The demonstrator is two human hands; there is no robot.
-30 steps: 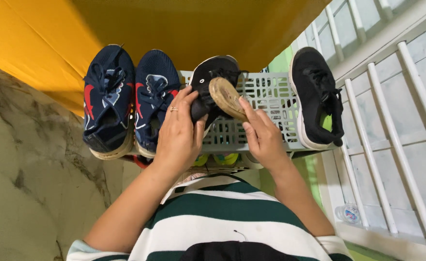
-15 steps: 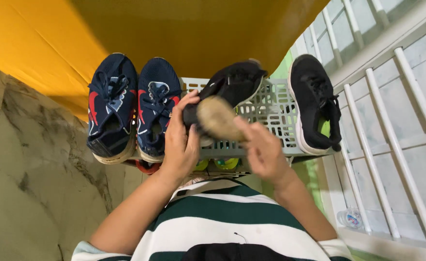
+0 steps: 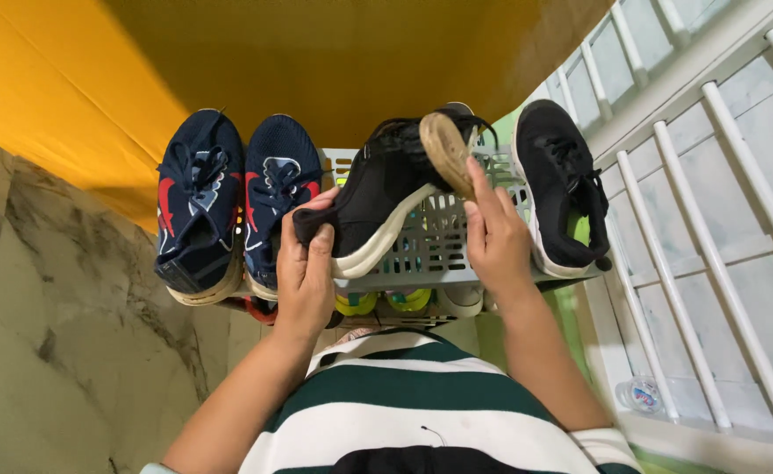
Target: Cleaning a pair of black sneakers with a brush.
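Note:
My left hand grips the heel of a black sneaker with a white sole, holding it tilted on its side above a grey plastic shoe rack. My right hand holds a worn tan brush against the laced front part of that shoe. The matching black sneaker rests on the rack just right of my right hand. A pair of navy sneakers with red marks sits on the rack's left side, next to my left hand.
An orange wall rises behind the rack. White bars of a railing run along the right. Yellow-green shoes show on a lower shelf. A small plastic bottle lies on the floor at right. Marble floor spreads left.
The held black sneaker has turned onto its side, white sole now showing, with my left hand shifted to its heel. My right hand has carried the brush up toward the shoe's front.

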